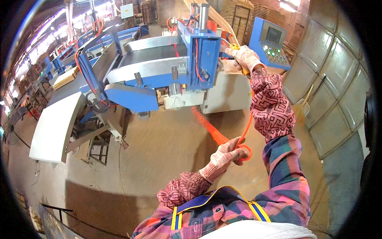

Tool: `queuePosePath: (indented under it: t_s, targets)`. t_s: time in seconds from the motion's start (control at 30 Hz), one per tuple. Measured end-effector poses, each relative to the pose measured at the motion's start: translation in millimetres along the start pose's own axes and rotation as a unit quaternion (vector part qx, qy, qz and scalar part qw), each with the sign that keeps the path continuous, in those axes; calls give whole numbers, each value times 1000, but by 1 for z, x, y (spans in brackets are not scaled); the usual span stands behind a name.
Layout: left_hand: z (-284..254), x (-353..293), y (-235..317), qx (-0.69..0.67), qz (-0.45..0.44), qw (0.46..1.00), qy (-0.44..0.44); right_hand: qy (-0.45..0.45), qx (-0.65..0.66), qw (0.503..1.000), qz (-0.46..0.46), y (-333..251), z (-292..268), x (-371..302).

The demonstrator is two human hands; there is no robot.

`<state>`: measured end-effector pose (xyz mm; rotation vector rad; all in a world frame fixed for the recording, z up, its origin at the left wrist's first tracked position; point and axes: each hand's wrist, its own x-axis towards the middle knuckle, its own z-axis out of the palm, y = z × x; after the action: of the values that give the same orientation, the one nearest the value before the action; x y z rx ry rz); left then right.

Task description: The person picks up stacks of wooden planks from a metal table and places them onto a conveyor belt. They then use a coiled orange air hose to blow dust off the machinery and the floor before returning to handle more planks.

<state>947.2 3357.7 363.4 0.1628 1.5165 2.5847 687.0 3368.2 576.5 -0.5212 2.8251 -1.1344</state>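
My right hand (246, 58), in a pale knitted glove, reaches far forward beside the blue machine head (201, 59). Its fingers are closed around a yellow air blow gun (235, 46), mostly hidden by the glove. From below that hand an orange air hose (209, 128) drops to my left hand (223, 158), then runs on as a tight coil toward the machine's underside. My gloved left hand is lower and nearer to me, gripping the hose where it loops. Patterned pink sleeve covers wrap both forearms.
Left of the machine head runs a dark conveyor belt (149, 55) between metal rails. A blue control panel (270, 44) with lit buttons stands beyond my right hand. Metal doors (332, 71) and a broom (301, 107) are at right. A white curved cover (55, 127) juts out at left.
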Motion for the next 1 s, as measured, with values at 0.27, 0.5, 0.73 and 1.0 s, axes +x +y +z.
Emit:
queuePosePath:
  t_s: [0.27, 0.5, 0.73, 1.0]
  targets:
    - [13, -15, -19, 74, -48, 994, 60, 61, 191, 978, 55, 134, 24, 32]
    - [-25, -5, -35, 33, -64, 996, 60, 68, 372, 909, 175, 226, 83, 40]
    - [-86, 6, -33, 37, -153, 987, 22, -91, -234, 961, 116, 224, 147, 74]
    - [-149, 23, -3, -11, -190, 979, 75, -119, -351, 902, 222, 186, 161, 104]
